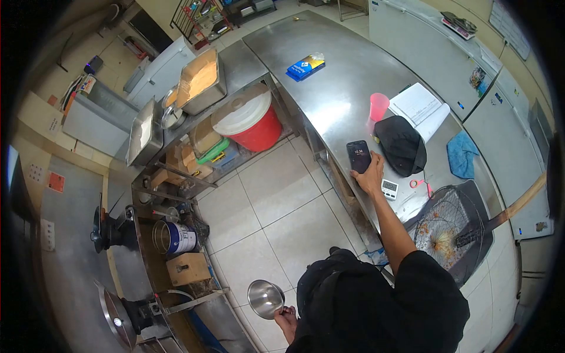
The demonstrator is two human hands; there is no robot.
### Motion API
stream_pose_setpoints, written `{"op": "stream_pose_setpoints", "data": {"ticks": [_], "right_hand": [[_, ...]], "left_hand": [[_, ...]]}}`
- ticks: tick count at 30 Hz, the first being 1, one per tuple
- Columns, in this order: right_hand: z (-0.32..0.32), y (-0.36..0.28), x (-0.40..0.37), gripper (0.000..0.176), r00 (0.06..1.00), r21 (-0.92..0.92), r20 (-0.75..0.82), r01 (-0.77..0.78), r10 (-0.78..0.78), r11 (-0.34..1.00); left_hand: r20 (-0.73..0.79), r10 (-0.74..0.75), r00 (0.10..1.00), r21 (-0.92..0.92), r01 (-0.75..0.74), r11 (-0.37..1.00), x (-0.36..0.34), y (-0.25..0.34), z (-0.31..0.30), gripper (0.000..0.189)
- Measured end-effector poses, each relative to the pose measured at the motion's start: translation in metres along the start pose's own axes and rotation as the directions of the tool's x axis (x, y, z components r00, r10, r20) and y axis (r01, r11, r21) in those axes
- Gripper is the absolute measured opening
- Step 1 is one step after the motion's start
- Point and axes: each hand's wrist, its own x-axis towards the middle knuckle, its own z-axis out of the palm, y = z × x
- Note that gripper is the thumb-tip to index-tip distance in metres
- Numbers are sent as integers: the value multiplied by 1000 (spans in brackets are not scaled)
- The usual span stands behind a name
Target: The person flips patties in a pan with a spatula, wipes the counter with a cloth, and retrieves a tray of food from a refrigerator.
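My left hand (286, 323) grips a stainless steel bowl (265, 299) by its rim, low over the floor tiles and beside my body. The bowl tilts so that its inside faces up, and no contents show in it. At the edge of the steel table, my right hand (369, 174) closes around the lower part of a black smartphone (358, 155) with a lit clock on its screen. Next to that hand are a black cap-like cloth item (401, 145), a white digital timer (389, 188) and pink-handled scissors (416, 183).
On the steel table (347, 82) lie a blue-yellow packet (306, 67), a pink cup (379, 106), an open notebook (419, 106) and a blue cloth (462, 154). A wire strainer (438, 235) rests in a dark tray. Left are a red tub (259, 132), pans (203, 82) and stove burners (126, 315).
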Motion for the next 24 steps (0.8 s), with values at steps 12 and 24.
{"op": "stream_pose_setpoints", "data": {"ticks": [12,24], "right_hand": [[-5,0,-4,94,999,-33,37,24,-23,999],[79,-88,-36,41,890,309,238,311,-390,899]], "left_hand": [[5,-18,1000,-36,18,999,-5,-14,-20,11],[-127,24,992,-145,-43,989,-8,-41,-22,18]]}}
